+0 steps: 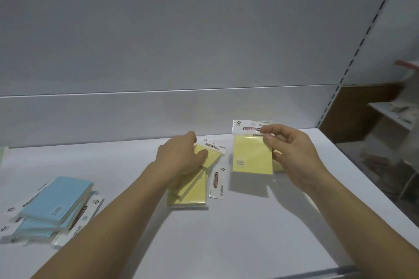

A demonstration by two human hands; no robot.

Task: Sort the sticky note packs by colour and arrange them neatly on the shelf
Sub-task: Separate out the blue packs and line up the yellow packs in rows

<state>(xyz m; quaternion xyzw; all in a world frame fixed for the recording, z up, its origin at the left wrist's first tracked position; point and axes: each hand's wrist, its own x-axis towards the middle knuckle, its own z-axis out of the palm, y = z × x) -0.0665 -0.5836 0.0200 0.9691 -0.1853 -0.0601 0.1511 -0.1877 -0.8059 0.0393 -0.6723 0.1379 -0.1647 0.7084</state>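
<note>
On the white shelf (249, 222), my right hand (292, 154) holds a yellow sticky note pack (250, 156) upright, thumb and fingers pinching its white header and right edge. A second yellow pack seems to sit behind it, mostly hidden by my hand. My left hand (179, 156) grips another yellow pack (210, 154) lying atop a small pile of yellow packs (192, 192) in the middle of the shelf. A pile of blue packs (54, 204) lies at the left front.
The grey back panel (181, 52) rises behind the shelf. A slotted upright (353, 56) bounds the shelf on the right, with blurred shelving and goods beyond it. A pale green edge (2, 154) shows at the far left.
</note>
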